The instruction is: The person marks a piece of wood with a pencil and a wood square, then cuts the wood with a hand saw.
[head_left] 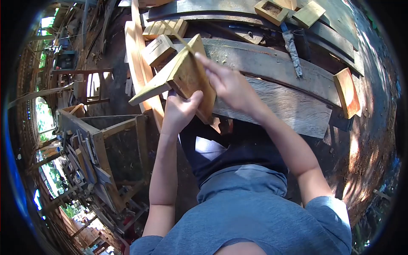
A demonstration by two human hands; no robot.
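Observation:
Two joined wooden boards [193,83] form an angled piece above the near edge of the bench. My left hand [180,110] grips this piece from below, with the thumb on its lower face. My right hand [229,87] is closed on a thin wooden stick [176,36], which slants up to the left across the top edge of the piece. The fingers of the right hand are slightly blurred. Just behind the piece lies a wooden block [158,50], and a grooved block [165,29] is beyond it.
Long planks [272,63] make up the bench. A wrapped tool [292,53] lies across them. A hollowed block [271,12] and another block [309,14] sit at the back. A curved wooden piece [347,93] stands at the right end. A wooden frame [100,140] is at the left.

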